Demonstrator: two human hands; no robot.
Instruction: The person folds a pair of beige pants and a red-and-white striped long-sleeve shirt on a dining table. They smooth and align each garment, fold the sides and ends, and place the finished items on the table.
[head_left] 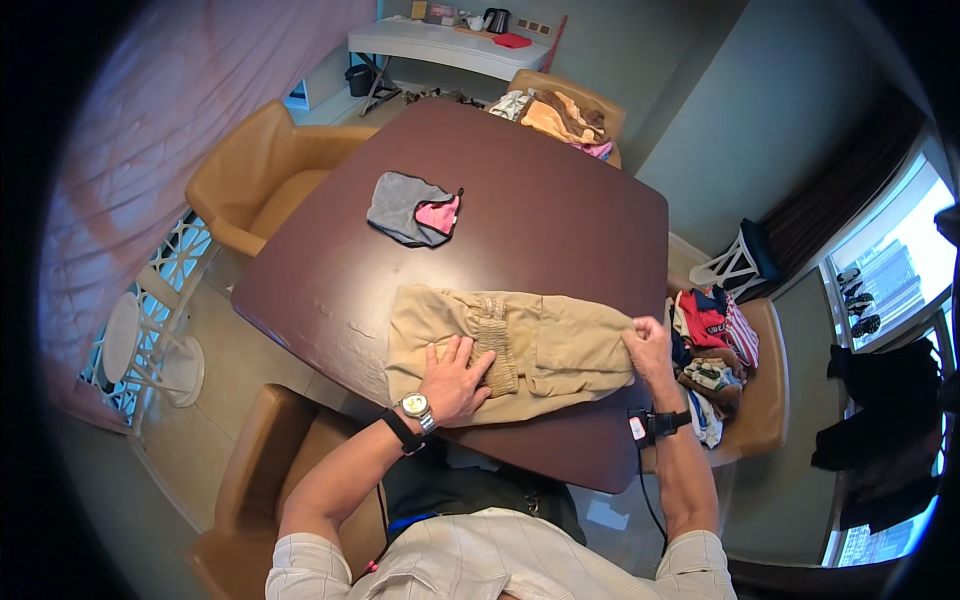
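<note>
Tan garment (580, 345): lies on the brown desk (560, 220), near its front edge
Left grip (455, 385): released, palm flat on the garment
Right grip (652, 350): pinching its right end
Grey-pink cloth (400, 205): farther back, apart

The person wears a short-sleeved, off-white shirt (500, 560) crossed by thin dark lines, above a dark lower garment (455, 495). The left wrist bears a round-faced watch (415, 405) on a silver metal bracelet, with a plain black band (401, 432) beside it. On the right, a black strap (675, 423) carries a small boxy device (642, 428) with a white label, and a thin black cable (646, 500) trails below.
</note>
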